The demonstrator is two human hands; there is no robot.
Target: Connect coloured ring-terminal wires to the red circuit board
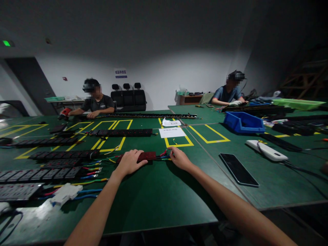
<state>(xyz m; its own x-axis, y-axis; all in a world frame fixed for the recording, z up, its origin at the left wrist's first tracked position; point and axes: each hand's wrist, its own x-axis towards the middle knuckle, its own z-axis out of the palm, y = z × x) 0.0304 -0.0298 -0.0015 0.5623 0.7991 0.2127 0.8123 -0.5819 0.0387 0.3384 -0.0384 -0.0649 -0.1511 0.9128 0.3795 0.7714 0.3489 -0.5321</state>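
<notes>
In the head view, a short dark red power strip (150, 156) lies on the green table in front of me. My left hand (132, 162) is wrapped over its left part, the thumb along the near side and the fingers over the top. Red, blue and green wires (161, 158) come out of the strip's right end. My right hand (179, 158) has these wires at its fingertips, thumb and index finger close together. The strip's left portion is hidden under my left hand, though a yellow-green wire shows beyond it.
Several black power strips (64, 154) with loose wire ends lie at left, near a white connector block (67, 194). To the right are a phone (238, 169), a white power bank (266, 150) and a blue bin (242, 123). Paper labels (172, 132) lie ahead. Two people work across the table.
</notes>
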